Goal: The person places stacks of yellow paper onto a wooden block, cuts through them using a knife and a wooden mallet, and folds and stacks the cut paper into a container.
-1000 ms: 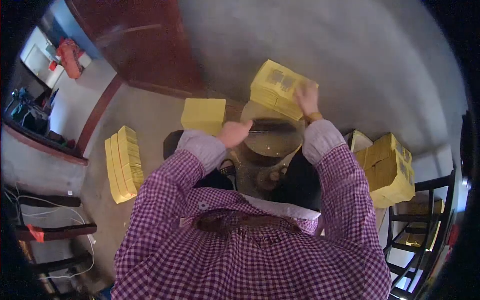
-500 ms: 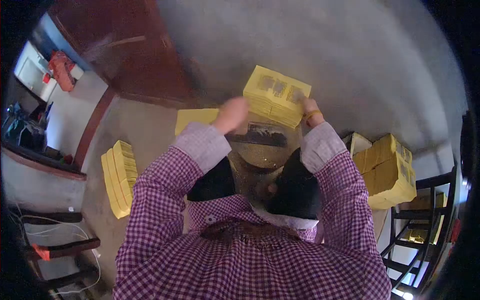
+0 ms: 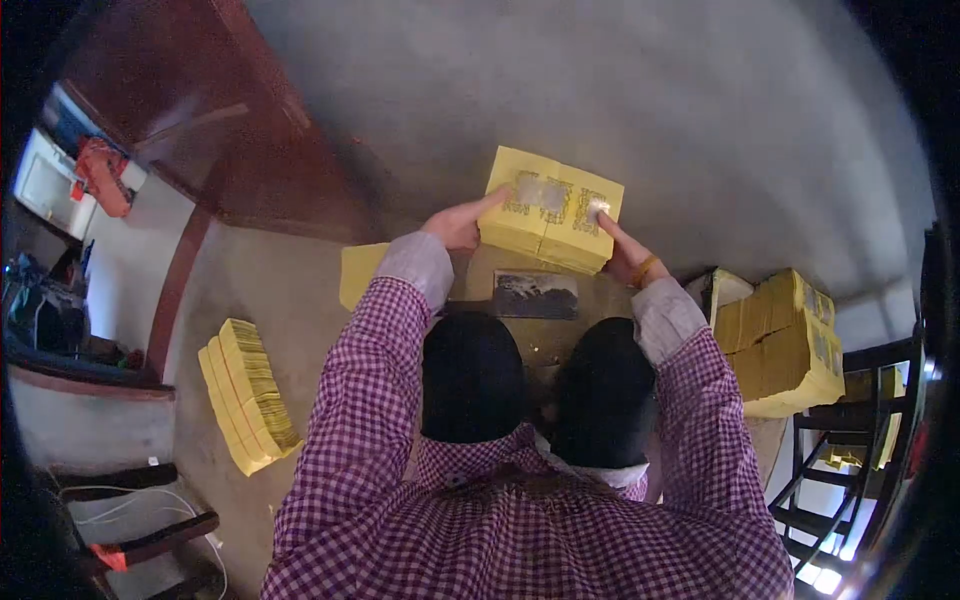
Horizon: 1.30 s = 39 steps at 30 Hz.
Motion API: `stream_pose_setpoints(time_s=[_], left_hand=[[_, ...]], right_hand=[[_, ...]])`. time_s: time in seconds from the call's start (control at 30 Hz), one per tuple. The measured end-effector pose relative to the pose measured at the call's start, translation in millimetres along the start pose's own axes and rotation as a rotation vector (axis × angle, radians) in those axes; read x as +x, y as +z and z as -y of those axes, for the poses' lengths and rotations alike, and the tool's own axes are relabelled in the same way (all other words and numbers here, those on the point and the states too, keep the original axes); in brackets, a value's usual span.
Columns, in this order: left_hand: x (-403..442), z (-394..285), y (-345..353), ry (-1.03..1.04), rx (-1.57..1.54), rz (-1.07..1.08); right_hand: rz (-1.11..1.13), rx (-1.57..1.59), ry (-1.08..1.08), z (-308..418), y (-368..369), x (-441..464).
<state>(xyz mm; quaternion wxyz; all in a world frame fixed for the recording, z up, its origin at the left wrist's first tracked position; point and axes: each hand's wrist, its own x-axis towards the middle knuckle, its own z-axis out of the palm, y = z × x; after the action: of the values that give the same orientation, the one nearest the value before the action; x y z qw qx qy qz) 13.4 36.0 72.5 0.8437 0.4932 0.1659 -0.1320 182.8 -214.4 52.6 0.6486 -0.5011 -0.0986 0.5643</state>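
A thick stack of yellow paper sheets [image 3: 551,206], printed with dark patterns and silvery patches, lies in front of my knees. My left hand [image 3: 460,223] grips its left side, the thumb lying along the top sheet. On the stack's right side is my right hand [image 3: 626,258], its thumb pressed over the silvery patch there and its fingers mostly hidden under the edge. Just below the stack is a dark rectangular slab [image 3: 536,296] with a pale worn streak. More yellow paper [image 3: 362,276] lies to the left, partly covered by my left sleeve.
On the floor at left rests a long bundle of yellow paper [image 3: 243,398] marked by red lines. Large yellow stacks [image 3: 775,345] stand at right, beside a dark rack [image 3: 850,440]. A reddish-brown door [image 3: 200,110] is upper left, and dark wooden rungs [image 3: 150,540] are lower left.
My left hand, blurred and apart from the stack before, has come up to its left side and now holds it. The right thumb lies further over the top. The view has shifted slightly.
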Motion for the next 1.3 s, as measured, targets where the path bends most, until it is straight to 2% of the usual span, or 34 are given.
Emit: stream_pose_setpoints(time_s=[0.07, 0.13, 0.2, 0.23, 0.27, 0.33, 0.37, 0.4, 0.47, 0.5, 0.6, 0.73, 0.87, 0.93, 1.0, 1.07, 1.1, 1.13, 1.17, 1.2, 1.23, 1.3], left_hand=[[5.6, 12.7, -2.0, 0.025, -0.036, 0.009], [4.9, 21.3, -5.0, 0.164, 0.003, 0.027], [-9.7, 26.0, 2.2, 0.257, 0.019, -0.007], [-19.8, 32.3, 6.8, 0.340, 0.019, -0.044], [-37.0, 33.2, 16.6, 0.339, 0.026, -0.039], [-85.1, 23.2, 47.0, 0.448, 0.264, -0.127], [-108.0, 19.0, 60.2, 0.452, 0.270, -0.126], [-130.1, 15.8, 73.0, 0.423, 0.427, -0.062], [-173.0, 21.5, 100.3, 0.382, 0.579, 0.005], [-192.9, 29.8, 114.6, 0.351, 0.679, 0.023], [-236.9, 89.0, 135.0, 0.320, 0.851, 0.076], [-275.4, 154.2, 173.1, 0.325, 0.944, 0.030], [-292.3, 166.3, 176.5, 0.311, 0.943, -0.038], [-294.9, 161.2, 171.1, 0.318, 0.896, -0.053], [-294.2, 155.3, 164.5, 0.345, 0.820, -0.067], [-287.6, 144.1, 155.4, 0.368, 0.746, -0.079], [-283.6, 139.0, 151.8, 0.439, 0.569, -0.237], [-282.6, 137.4, 149.4, 0.503, 0.389, -0.396], [-279.7, 141.3, 150.8, 0.494, 0.388, -0.398], [-272.4, 149.0, 156.7, 0.528, 0.259, -0.408], [-263.3, 150.7, 164.6, 0.569, 0.133, -0.416], [-261.2, 149.1, 191.4, 0.527, 0.078, -0.370]], right_hand=[[-0.055, -0.036, -0.015, -10.2, -8.9, 4.0], [-0.101, -0.075, -0.045, -8.4, -5.3, -2.8], [0.051, -0.181, -0.138, -9.9, 6.7, -28.3], [0.061, -0.191, -0.140, -5.6, 19.2, -51.6], [0.058, -0.188, -0.147, -1.0, 31.1, -75.7], [0.081, -0.516, -0.350, 7.0, 55.0, -125.7], [0.107, -0.523, -0.330, 10.1, 69.5, -151.9], [0.118, -0.586, -0.435, 4.5, 73.7, -170.4], [0.100, -0.858, -0.446, -7.7, 89.6, -222.5], [0.157, -1.082, -0.571, -22.3, 88.0, -238.3], [0.217, -1.213, -0.589, -77.6, 96.1, -288.4], [0.245, -1.172, -0.467, -149.3, 96.6, -331.0], [0.243, -1.037, -0.331, -177.5, 78.4, -339.8], [0.144, -0.752, -0.199, -167.3, 81.3, -343.5], [-0.031, -0.263, -0.089, -152.7, 98.5, -349.7], [-0.071, -0.197, -0.297, -123.4, 125.2, -342.2], [-0.072, -0.193, -0.289, -125.2, 124.9, -337.1], [-0.049, 0.017, -0.365, -131.4, 122.2, -329.8], [-0.028, 0.229, -0.440, -140.7, 119.8, -324.0], [-0.033, 0.230, -0.430, -153.1, 118.3, -319.1], [-0.093, 0.121, -0.522, -164.5, 116.1, -309.4], [-0.181, -0.102, -0.649, -172.2, 114.3, -296.7]])
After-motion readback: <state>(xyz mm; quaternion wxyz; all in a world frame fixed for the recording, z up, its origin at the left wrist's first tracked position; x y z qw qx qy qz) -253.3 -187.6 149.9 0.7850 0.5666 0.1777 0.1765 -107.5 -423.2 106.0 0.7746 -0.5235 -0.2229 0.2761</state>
